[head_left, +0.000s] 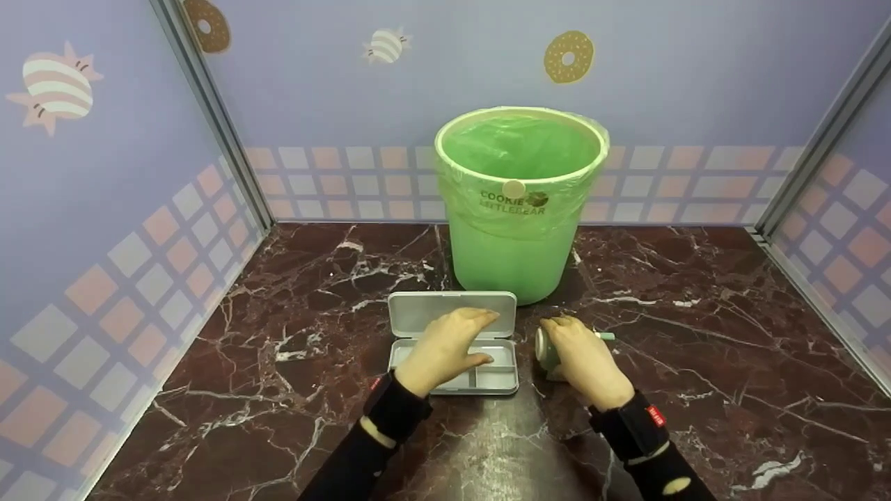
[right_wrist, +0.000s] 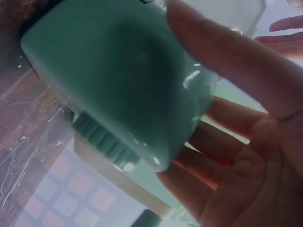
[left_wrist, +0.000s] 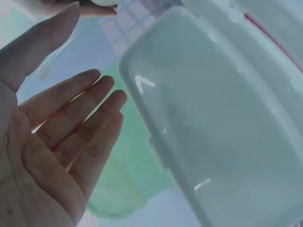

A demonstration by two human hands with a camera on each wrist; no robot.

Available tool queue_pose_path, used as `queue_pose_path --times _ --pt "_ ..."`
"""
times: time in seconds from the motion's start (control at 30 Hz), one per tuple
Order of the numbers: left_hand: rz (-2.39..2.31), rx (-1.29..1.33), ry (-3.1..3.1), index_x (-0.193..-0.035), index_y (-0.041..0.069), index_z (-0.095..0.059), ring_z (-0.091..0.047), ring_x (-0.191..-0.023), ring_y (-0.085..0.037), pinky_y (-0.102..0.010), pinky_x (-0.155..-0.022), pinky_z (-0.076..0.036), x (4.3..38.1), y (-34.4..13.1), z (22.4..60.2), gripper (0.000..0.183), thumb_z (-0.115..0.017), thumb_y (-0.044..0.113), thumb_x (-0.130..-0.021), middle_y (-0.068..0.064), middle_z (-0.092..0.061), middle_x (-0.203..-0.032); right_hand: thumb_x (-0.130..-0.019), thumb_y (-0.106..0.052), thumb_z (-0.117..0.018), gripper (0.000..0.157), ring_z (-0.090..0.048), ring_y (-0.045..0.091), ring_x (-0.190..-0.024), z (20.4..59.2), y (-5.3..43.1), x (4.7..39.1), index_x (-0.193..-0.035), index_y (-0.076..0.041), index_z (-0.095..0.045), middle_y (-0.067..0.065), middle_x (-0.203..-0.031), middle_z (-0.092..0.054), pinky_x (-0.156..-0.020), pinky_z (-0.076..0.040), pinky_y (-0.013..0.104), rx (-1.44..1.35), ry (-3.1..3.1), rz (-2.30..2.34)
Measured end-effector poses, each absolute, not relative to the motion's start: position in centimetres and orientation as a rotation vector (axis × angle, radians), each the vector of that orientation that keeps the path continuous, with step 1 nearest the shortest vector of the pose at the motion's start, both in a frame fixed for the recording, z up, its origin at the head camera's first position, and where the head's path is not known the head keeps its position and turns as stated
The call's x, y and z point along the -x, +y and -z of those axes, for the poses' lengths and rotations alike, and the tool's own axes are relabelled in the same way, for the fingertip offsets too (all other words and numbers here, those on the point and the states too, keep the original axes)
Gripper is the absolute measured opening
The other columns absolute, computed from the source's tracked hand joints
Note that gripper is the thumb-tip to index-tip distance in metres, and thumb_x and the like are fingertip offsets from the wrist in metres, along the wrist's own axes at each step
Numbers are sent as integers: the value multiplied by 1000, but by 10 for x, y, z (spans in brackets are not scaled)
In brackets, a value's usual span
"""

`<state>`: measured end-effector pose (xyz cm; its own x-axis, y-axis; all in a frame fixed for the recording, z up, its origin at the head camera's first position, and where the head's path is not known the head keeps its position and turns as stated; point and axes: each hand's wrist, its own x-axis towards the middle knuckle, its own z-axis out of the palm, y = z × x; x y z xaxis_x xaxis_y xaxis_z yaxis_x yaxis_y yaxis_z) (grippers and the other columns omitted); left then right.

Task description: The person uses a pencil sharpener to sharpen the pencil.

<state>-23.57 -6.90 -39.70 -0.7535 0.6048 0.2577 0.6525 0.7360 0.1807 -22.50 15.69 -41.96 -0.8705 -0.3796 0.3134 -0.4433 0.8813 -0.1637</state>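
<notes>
A grey pencil case [head_left: 497,378] lies on the table with its lid [head_left: 412,314] raised toward the back and its inside divided into compartments. Over it hovers my left hand [head_left: 444,349], fingers extended and slightly bent, thumb apart, holding nothing; part of the case is hidden beneath. To the right, my right hand [head_left: 583,362] holds a green crank pencil sharpener [head_left: 549,359] from above. In the right wrist view, the thumb lies along one side of the sharpener's smooth body [right_wrist: 109,71] and the other fingers against the opposite side. A small green crank knob [head_left: 607,336] sticks out past that hand.
Behind the pencil case stands a tall green bin [head_left: 511,261] lined with a clear plastic bag. Patterned panels [head_left: 334,90] enclose the back and both sides of the dark red marbled table [head_left: 313,278].
</notes>
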Motion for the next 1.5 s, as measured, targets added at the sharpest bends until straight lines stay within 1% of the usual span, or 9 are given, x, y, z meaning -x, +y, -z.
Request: queue_pose_path --times 0.1,0.2,0.5,0.63,0.87,1.03,1.23,1.4,1.5 --pt "375 1037 -2756 -134 5 -57 -62 -122 -27 -38 -102 -51 236 -62 404 62 -80 27 -80 -13 -62 -134 -50 17 -80 50 -66 37 -93 422 156 225 -93 1 -61 17 -93 -68 -85 -56 47 -625 -2715 -310" --pt "367 1070 -2723 -133 5 -59 -63 -119 -26 -37 -102 -51 236 -57 412 60 -80 26 -80 -12 -64 -132 -50 20 -77 46 -65 36 -89 423 156 225 -88 0 -60 16 -88 -67 -82 -56 46 -646 -2663 -285" --pt "470 1078 -2647 -134 1 -57 -66 -115 -28 -36 -101 -52 235 -49 421 62 -79 26 -81 -15 -65 -130 -50 20 -79 50 -64 34 -91 409 156 216 -93 0 -63 15 -93 -67 -80 -56 43 -677 -2626 -269" --pt "598 1071 -2645 -138 1 -54 -65 -117 -27 -35 -102 -51 233 -43 423 70 -81 30 -80 -15 -64 -132 -50 18 -83 58 -64 34 -96 395 155 207 -103 3 -64 16 -101 -69 -87 -56 43 -721 -2610 -276" --pt "804 1025 -2641 -140 1 -52 -65 -119 -28 -34 -104 -50 230 -33 429 84 -87 35 -70 -15 -62 -134 -53 20 -80 63 -63 34 -106 376 152 194 -112 5 -64 17 -112 -69 -96 -53 46 -785 -2631 -419" --pt "991 1011 -2633 -135 6 -58 -67 -114 -20 -27 -101 -51 229 -27 433 79 -90 29 -66 -10 -68 -127 -58 14 -82 63 -62 36 -110 372 151 188 -118 6 -62 20 -117 -67 -98 -51 48 -780 -2647 -465" --pt "1102 988 -2629 -133 10 -60 -67 -112 -16 -25 -99 -51 228 -23 436 72 -89 24 -68 -6 -69 -125 -62 2 -86 61 -62 38 -110 373 152 189 -118 5 -61 20 -115 -68 -97 -51 50 -736 -2675 -532" --pt "1087 968 -2612 -130 10 -62 -69 -105 -16 -25 -95 -53 228 -22 438 67 -88 19 -70 -6 -72 -119 -65 -6 -87 56 -64 40 -103 373 152 190 -114 6 -62 22 -108 -70 -92 -52 53 -644 -2680 -588" --pt "1052 963 -2611 -130 9 -62 -69 -103 -16 -25 -93 -54 227 -21 439 66 -88 21 -70 -6 -73 -117 -68 -13 -87 53 -65 40 -98 373 151 191 -111 6 -63 23 -105 -69 -87 -53 53 -562 -2706 -585"
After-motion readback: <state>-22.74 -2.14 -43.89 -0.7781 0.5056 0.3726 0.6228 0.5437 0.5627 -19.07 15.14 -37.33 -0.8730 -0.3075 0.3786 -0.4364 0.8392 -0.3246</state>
